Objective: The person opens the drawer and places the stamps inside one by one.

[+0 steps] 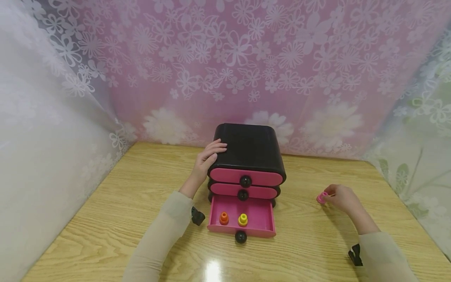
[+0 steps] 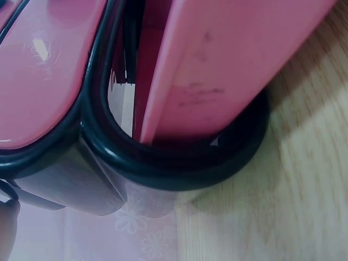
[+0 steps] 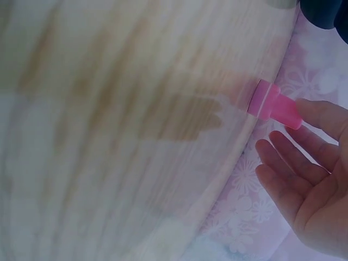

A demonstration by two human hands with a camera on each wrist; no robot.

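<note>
A small black chest (image 1: 248,147) with pink drawers stands on the table, and my left hand (image 1: 208,156) rests on its top left edge, fingers stretched over the lid. The bottom drawer (image 1: 260,219) is pulled out. Inside it an orange stepped peg (image 1: 224,218) and a yellow stepped peg (image 1: 242,220) stand upright side by side. Over to the right, my right hand (image 1: 340,197) pinches a pink stepped peg (image 3: 277,106) by its narrow end between thumb and index finger, the other fingers spread apart. Only a fingertip (image 2: 7,225) of the left hand shows in the left wrist view.
The upper drawer (image 1: 222,176) and middle drawer (image 1: 222,190) are closed, each with a round black knob. Wooden tabletop (image 1: 141,188) surrounds the chest. A pink flowered curtain (image 1: 246,70) hangs behind, with pale sheets at both sides. Black wrist-strap pieces stick out near both forearms.
</note>
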